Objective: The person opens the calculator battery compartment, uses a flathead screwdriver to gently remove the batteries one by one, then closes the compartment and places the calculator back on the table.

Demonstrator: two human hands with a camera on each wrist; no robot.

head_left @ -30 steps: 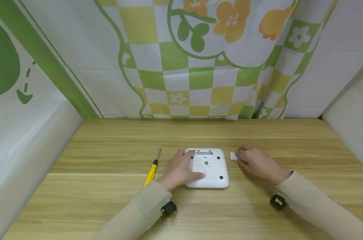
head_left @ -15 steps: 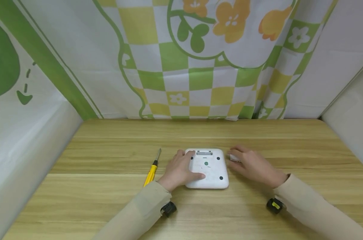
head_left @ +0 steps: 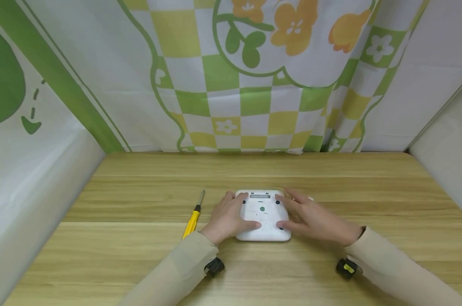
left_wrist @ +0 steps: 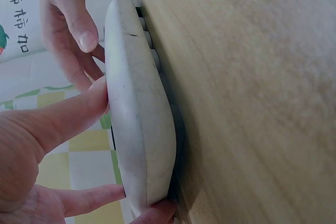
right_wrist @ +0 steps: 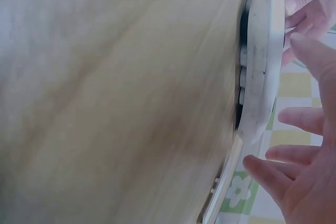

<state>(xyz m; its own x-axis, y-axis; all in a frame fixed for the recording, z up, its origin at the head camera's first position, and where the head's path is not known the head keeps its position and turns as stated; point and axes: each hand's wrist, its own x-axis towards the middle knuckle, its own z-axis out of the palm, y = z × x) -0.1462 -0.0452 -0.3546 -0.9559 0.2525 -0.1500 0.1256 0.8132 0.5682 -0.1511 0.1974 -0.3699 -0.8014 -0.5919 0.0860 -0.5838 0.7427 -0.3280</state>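
Observation:
A white calculator [head_left: 267, 216] lies face down on the wooden table, an uncovered battery slot [head_left: 260, 196] at its far edge. In the left wrist view, keys show under the calculator [left_wrist: 139, 103]. My left hand [head_left: 226, 216] grips its left side, thumb on the back and a fingertip at the edge. Over the right side, my right hand [head_left: 314, 217] has its fingers spread; in the right wrist view they look apart from the casing. A small flat white piece [head_left: 311, 198], probably the battery cover, shows behind that hand, mostly hidden.
A yellow-handled screwdriver [head_left: 192, 221] lies left of my left hand, tip pointing away. Behind the table [head_left: 147, 187] hangs a green, yellow and white checked curtain [head_left: 254, 102]. Each wrist wears a black camera.
My right hand has let go of the small white piece, left on the table, and moved left over the calculator's right side. The left hand keeps its hold.

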